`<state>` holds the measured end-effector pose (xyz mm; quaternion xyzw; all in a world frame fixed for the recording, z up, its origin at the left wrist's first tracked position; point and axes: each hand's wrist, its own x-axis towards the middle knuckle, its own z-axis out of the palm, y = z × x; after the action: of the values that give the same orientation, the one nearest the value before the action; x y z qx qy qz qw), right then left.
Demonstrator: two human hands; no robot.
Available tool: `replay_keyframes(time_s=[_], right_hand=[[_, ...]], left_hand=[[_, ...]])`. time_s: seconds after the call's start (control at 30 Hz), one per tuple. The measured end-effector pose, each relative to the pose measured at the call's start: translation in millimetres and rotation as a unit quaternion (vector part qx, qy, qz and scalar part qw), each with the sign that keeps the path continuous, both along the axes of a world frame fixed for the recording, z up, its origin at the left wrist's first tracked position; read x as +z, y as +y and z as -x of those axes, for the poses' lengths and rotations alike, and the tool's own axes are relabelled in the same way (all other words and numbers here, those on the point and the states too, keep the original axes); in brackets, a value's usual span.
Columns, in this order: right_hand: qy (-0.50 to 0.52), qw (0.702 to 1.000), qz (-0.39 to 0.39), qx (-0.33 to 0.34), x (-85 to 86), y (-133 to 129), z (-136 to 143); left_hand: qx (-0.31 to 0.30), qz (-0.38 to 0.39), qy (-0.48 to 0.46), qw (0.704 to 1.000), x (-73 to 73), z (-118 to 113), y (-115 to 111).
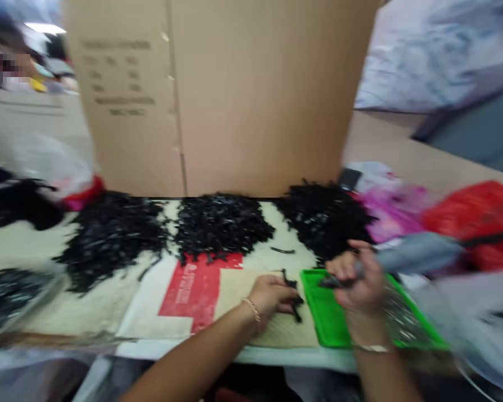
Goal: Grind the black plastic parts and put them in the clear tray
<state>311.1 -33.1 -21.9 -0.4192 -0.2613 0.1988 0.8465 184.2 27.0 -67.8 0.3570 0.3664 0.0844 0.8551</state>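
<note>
In the head view, pinched a black piece (297, 316) in the left hand's (266, 296) fingers at the mat (235, 287). Wrapped the right hand's (362, 276) fingers around a grey tool (421, 254) by the green tray (329, 324). Needed a snug pinch and steady tool, with fingertips clear.

You can read nothing for certain: the dark print on the cardboard (260, 100) and white print on the red patch (193, 290) are blurred.

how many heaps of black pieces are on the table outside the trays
3: the left heap, the middle heap and the right heap, in a row before the cardboard. Any behind it would be hidden.
</note>
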Motion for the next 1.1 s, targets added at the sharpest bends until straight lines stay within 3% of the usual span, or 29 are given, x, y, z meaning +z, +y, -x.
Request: replay_keyframes(time_s=[0.07,0.13,0.3,0.53,1.1], right_hand=[[0.015,1.000,0.001,-0.024,-1.5,-13.6,0.4],[0.024,0.999,-0.006,-0.029,-1.5,-7.9,3.3],[0.015,1.000,-0.009,-0.012,-1.4,11.6,12.4],[0.024,0.999,-0.007,0.020,-5.0,15.0,17.4],[-0.008,1.000,0.003,-0.003,-7.8,15.9,19.3]], left_hand=[[-0.015,-0.003,0.002,1.000,-8.1,-3.2,-0.8],[-0.020,-0.012,-0.004,1.000,-9.9,-2.7,2.4],[-0.021,-0.030,0.003,0.999,-3.4,1.6,5.3],[-0.015,-0.031,0.019,0.999,-2.9,-1.0,3.9],[-0.014,-0.022,0.021,0.999,2.8,-2.1,3.2]])
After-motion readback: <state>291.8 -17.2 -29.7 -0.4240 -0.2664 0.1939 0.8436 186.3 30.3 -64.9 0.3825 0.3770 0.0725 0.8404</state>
